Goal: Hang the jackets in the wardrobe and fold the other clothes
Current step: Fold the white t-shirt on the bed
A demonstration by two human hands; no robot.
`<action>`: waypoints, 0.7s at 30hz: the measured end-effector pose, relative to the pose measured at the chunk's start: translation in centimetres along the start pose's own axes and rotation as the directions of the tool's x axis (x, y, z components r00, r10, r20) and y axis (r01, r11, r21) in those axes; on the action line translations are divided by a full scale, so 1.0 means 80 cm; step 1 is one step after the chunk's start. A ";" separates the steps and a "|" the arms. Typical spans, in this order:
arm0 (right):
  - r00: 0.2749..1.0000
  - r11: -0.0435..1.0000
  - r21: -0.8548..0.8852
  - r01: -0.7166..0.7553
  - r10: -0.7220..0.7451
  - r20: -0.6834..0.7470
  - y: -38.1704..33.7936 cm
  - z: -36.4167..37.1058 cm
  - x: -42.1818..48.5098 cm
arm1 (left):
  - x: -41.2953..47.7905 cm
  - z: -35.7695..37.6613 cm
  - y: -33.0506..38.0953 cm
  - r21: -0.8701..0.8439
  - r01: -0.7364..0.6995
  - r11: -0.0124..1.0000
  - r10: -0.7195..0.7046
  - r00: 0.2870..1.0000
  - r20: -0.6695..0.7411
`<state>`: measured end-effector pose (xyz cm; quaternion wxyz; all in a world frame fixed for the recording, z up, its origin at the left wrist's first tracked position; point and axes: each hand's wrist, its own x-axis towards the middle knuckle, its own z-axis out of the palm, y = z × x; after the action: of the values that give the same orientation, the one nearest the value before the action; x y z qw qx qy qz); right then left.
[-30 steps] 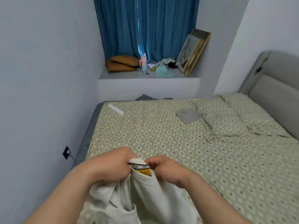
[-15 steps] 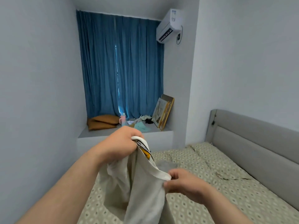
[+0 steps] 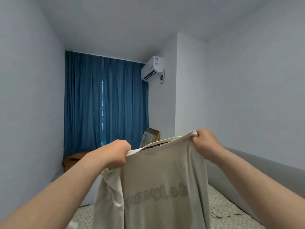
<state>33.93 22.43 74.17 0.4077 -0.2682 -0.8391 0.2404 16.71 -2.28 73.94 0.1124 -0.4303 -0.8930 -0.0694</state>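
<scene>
Both our hands are holding the cream T-shirt up by its shoulders: left hand and right hand are curling their fingers tight round bunched fabric. The shirt is hanging near us, above the bed.

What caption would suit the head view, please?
Left hand and right hand grip a cream shirt by its shoulders, held up over the patterned bed.

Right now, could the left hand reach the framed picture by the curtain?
Probably not: the left hand grips the cream shirt, and the framed picture stands well beyond it, partly hidden by the shirt.
</scene>
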 end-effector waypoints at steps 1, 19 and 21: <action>1.000 0.999 -0.040 0.005 -0.005 -0.004 -0.007 -0.001 0.005 | 0.005 -0.002 -0.004 -0.002 0.013 1.000 -0.013 0.999 -0.029; 0.921 0.875 0.411 -0.256 0.092 0.378 -0.030 -0.047 -0.009 | 0.012 -0.013 -0.093 -0.763 0.050 0.645 -0.178 0.980 -0.086; 0.889 0.874 0.385 -0.297 0.107 0.445 -0.024 -0.054 -0.013 | 0.009 -0.022 -0.095 -0.814 0.026 0.580 -0.173 0.981 -0.092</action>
<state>37.47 21.15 77.15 0.2447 -0.2000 -0.7950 0.5178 10.58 -6.80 75.65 -0.0277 -0.3763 -0.7739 -0.5087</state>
